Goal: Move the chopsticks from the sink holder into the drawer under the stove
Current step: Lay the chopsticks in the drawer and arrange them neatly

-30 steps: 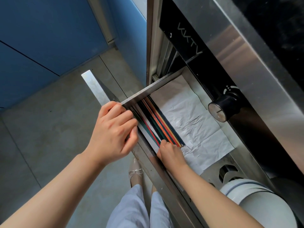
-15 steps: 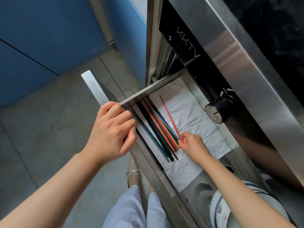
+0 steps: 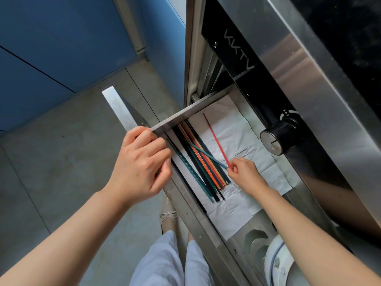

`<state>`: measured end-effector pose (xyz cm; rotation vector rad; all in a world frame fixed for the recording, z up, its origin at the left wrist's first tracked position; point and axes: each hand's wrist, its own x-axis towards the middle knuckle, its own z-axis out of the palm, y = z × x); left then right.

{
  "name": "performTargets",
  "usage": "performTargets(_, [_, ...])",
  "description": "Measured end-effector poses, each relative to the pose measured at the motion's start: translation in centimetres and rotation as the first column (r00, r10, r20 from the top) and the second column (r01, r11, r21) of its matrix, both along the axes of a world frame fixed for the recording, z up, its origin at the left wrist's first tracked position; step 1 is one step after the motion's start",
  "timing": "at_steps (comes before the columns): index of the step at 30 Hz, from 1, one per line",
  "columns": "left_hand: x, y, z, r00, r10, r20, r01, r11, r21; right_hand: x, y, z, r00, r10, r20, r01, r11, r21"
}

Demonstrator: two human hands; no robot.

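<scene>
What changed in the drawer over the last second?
The right hand moved away from the drawer front, off the near ends of the chopstick bundle. It pinched the red chopstick and swung it out onto the white paper liner; a teal one now lies crossed over the pile. The left hand kept gripping the drawer front.

A crumpled white paper liner (image 3: 231,129) covers part of a metal compartment's floor, and past its near edge sits a cut-out metal plate (image 3: 254,237) beside a white bowl with a thin blue rim line (image 3: 277,263). A black round knob with a pale face (image 3: 277,140) sticks out from the dark panel bearing grey lettering (image 3: 239,51), under a broad stainless steel front (image 3: 305,65). To the left lie a grey floor (image 3: 61,162) and blue cabinet fronts (image 3: 51,38), while light blue trousers (image 3: 165,263) and a beige bow-topped shoe (image 3: 168,217) show at the bottom.
</scene>
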<state>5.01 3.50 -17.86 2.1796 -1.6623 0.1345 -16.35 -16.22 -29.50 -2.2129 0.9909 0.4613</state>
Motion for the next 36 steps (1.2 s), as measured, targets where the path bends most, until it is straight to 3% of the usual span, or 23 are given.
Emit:
performTargets(7, [0.0, 0.0, 0.0, 1.0, 0.0, -0.005, 0.0, 1.0, 0.001, -0.4, -0.2, 0.3, 0.988, -0.153, 0.027, 0.15, 0.985, 0.081])
performTargets(15, [0.1, 0.1, 0.0, 1.0, -0.005, 0.002, 0.005, 1.0, 0.001, -0.3, 0.3, -0.2, 0.99, 0.136, -0.039, -0.136, 0.991, -0.005])
performTargets(28, [0.1, 0.0, -0.1, 1.0, -0.006, 0.001, 0.006, 1.0, -0.001, -0.4, 0.2, -0.2, 0.971, 0.23, -0.064, -0.238, 0.954, -0.182])
performTargets(32, [0.0, 0.0, 0.0, 1.0, -0.002, 0.001, 0.002, 1.0, -0.004, -2.2, 2.5, 0.3, 0.999, 0.046, -0.013, -0.048, 0.989, -0.139])
performTargets(36, [0.0, 0.0, 0.0, 1.0, -0.004, -0.006, 0.004, 1.0, -0.003, -4.2, 6.6, 0.5, 0.996, 0.032, -0.086, -0.035, 0.999, -0.037])
